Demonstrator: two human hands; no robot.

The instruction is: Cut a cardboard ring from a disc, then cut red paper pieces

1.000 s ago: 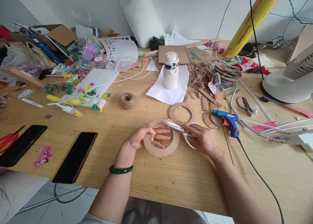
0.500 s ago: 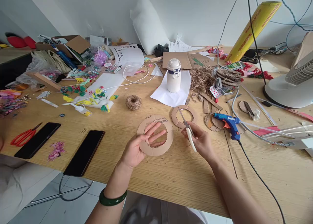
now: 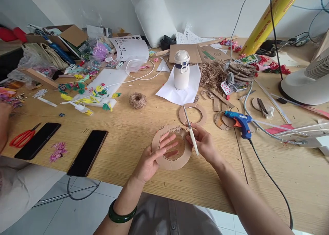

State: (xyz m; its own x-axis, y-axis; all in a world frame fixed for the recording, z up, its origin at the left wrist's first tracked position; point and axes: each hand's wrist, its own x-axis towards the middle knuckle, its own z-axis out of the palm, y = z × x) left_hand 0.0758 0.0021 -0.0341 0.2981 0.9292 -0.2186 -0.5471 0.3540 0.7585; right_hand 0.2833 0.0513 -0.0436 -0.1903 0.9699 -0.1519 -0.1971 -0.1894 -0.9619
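Note:
A flat cardboard ring is held above the table by my left hand, with the thumb on its face and several spread fingers showing through the hole. My right hand grips white-handled scissors, blades pointing up and away, its fingers at the ring's right edge. Behind them a second cardboard ring lies flat on the table. A ball of twine sits to the left, and a white bottle stands on white paper.
On the right are a blue glue gun with its cord, cardboard scraps and a white fan base. Two black phones and red-handled scissors lie left. A person's arm rests at the far left edge.
The held ring and my left hand have shifted right. My right hand has moved in to the ring's right side, and the scissors now point more upright. The view has tilted slightly.

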